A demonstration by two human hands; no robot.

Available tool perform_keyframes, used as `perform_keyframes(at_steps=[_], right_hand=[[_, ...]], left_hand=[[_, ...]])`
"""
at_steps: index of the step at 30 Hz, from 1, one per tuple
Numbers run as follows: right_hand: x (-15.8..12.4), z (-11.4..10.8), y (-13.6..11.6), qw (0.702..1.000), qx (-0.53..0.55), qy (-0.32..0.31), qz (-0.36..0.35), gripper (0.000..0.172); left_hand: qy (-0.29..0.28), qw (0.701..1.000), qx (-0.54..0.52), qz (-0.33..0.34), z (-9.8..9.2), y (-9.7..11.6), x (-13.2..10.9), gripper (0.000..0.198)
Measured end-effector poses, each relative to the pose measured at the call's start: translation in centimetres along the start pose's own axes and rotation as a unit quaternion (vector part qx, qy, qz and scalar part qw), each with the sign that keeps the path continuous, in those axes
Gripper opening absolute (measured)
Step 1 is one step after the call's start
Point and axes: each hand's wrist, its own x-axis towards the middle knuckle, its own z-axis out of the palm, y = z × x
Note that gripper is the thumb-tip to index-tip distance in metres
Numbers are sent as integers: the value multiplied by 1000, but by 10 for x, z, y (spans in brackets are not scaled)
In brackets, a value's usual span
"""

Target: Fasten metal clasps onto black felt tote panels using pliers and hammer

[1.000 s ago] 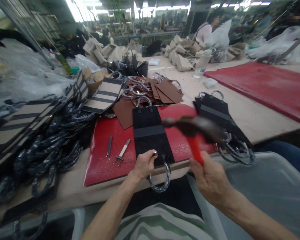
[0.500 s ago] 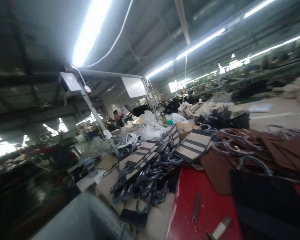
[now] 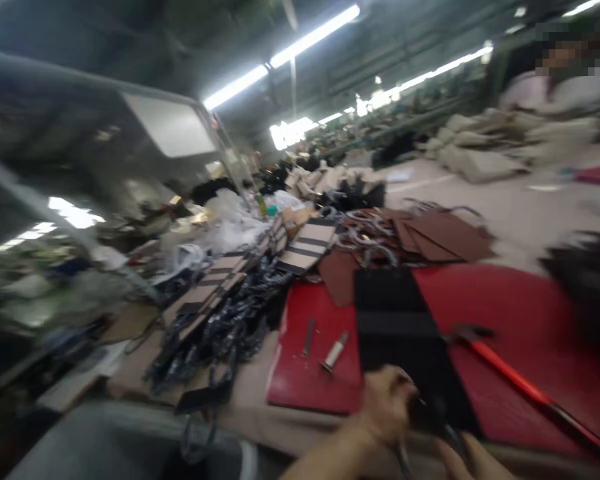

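Note:
My left hand [image 3: 387,403] is at the front edge of the table, its fingers closed around something dark and blurred. Low at the bottom edge, my right hand [image 3: 467,460] shows only in part, its fingers curled against a dark, loop-like piece that I cannot make out. Just beyond both hands a black bag panel [image 3: 400,327] lies flat on the red mat [image 3: 315,380]. To the right rests a hammer [image 3: 517,380] with an orange-red handle. Two small metal tools lie left of the panel: a thin dark bar [image 3: 309,337] and a thicker pale one [image 3: 335,351].
Brown panels with plastic-wrapped handles [image 3: 440,233] lie behind the mat. Striped panels [image 3: 310,247] and dark wrapped handles [image 3: 230,327] are heaped to the left. A blurred black pile [image 3: 590,287] sits at right. Beige pieces [image 3: 480,150] and a person [image 3: 530,87] are farther back.
The view has swung right and down. Both my hands, the hammer and more of the red mat have come into sight. The black panel shows farther left in the picture.

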Motion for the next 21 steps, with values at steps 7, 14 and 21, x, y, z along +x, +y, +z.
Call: perform_keyframes(at_steps=[7,14,21], right_hand=[[-89,-70,-18,929,57,-52,361,18],[-91,-69,-32,862,277,-3,424,37],[-113,-78,-24,809,369,-27,456,44]], left_hand=[[132,982,-131,-30,-7,-22,-12,21],[217,970,-101,-40,-50,-34,-17,20],[241,964,-83,-70,-64,-62,-19,22]])
